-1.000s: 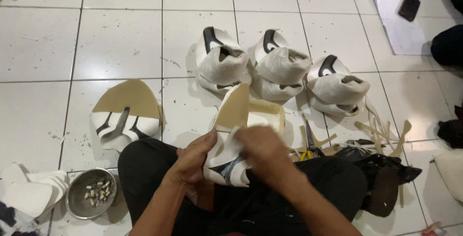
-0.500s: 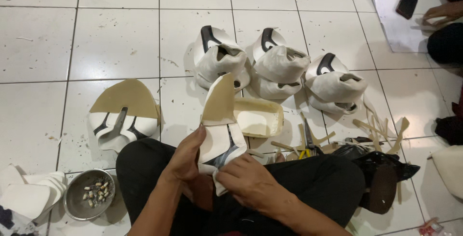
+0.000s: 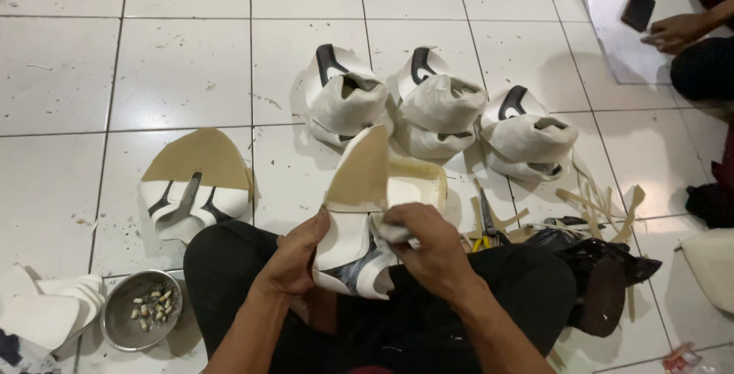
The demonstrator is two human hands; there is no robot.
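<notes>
I sit on a white tiled floor with a white and black shoe upper on my lap. A tan insole board sticks up from its far end. My left hand grips the upper's left side. My right hand is closed on its right edge, pinching the white material. Three more white and black uppers stand in a row on the floor just beyond.
Another upper with a tan board lies at the left. A metal bowl of small nails sits near my left knee. Tan trimmings and pliers lie at the right. Another person's hand rests by a phone.
My right hand has slid from the upper's lower edge up to its right side. The tan board has tilted slightly. The other person's hand has come into view top right.
</notes>
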